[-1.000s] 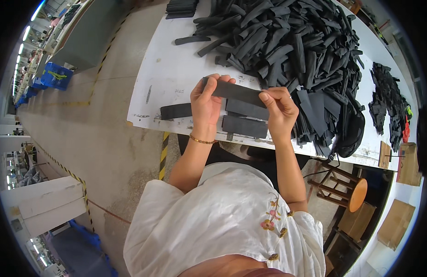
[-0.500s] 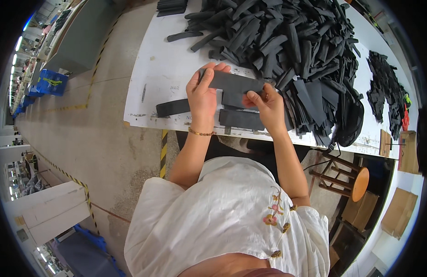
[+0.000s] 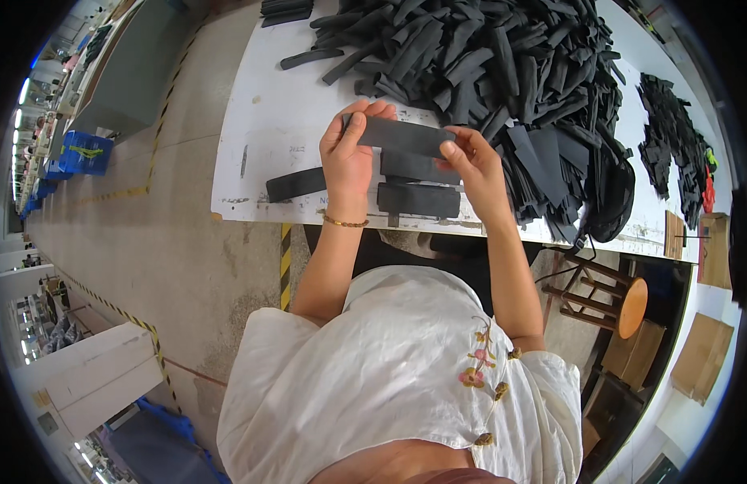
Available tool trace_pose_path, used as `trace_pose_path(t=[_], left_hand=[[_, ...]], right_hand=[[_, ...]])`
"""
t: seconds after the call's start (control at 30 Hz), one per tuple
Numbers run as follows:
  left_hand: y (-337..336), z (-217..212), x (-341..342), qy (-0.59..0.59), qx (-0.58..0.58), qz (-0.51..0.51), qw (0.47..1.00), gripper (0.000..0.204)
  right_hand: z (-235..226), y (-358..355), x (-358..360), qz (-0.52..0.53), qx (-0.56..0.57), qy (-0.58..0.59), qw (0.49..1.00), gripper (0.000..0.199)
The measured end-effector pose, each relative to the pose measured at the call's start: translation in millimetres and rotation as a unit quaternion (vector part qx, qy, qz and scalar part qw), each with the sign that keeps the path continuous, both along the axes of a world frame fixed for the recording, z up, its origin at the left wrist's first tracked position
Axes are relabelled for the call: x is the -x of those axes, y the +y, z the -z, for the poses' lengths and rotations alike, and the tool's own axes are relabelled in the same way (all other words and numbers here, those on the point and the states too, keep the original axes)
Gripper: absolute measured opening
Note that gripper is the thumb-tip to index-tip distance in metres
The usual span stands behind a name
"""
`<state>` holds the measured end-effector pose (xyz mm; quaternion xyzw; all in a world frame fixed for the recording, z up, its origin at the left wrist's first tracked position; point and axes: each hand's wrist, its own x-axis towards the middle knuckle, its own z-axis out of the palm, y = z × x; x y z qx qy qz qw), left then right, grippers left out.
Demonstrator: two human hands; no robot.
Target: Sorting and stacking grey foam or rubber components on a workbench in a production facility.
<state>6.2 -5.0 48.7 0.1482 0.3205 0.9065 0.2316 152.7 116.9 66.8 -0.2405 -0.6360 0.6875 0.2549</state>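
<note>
A flat dark grey fabric strip [image 3: 403, 137] is stretched level between my two hands, above the white table [image 3: 248, 121]. My left hand [image 3: 347, 153] pinches its left end, thumb on top and fingers behind. At the other end, my right hand [image 3: 475, 165] grips the corner between thumb and fingers. Beneath the held piece lie another grey strip [image 3: 419, 167], partly covered by my right fingers, and a separate strip [image 3: 418, 200] nearer the table's front edge. One more strip [image 3: 296, 185] rests at an angle beside my left wrist.
A large heap of dark strips [image 3: 478, 60] covers the back of the table, with flatter strips [image 3: 543, 165] at its right. Near the right front edge lies a black bag [image 3: 614, 194]. A wooden stool [image 3: 630, 306] stands at the right, below the table edge.
My right hand has shifted slightly along the strip's right end, and the strip now looks flatter and more level. The whole view has moved a little; both hands keep their hold.
</note>
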Motion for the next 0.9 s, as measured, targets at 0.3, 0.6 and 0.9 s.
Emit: trace_pose_path(t=[0.3,0.6,0.9], left_hand=[[6.1,-1.4,5.2,-0.087,-0.03,-0.002,0.996,0.02],[-10.1,-2.4,0.2,-0.125,0.156,0.032,0.979,0.022],[-8.8,2.2,-2.1,-0.053,0.159,0.022,0.986,0.021]], right_hand=[[8.6,2.6,-5.0,0.12,-0.221,0.079,0.965,0.005],[-7.5,12.2,-4.4,-0.01,-0.709,0.136,0.691,0.036],[23.7,12.3,-11.4,-0.085,0.167,0.018,0.982,0.028]])
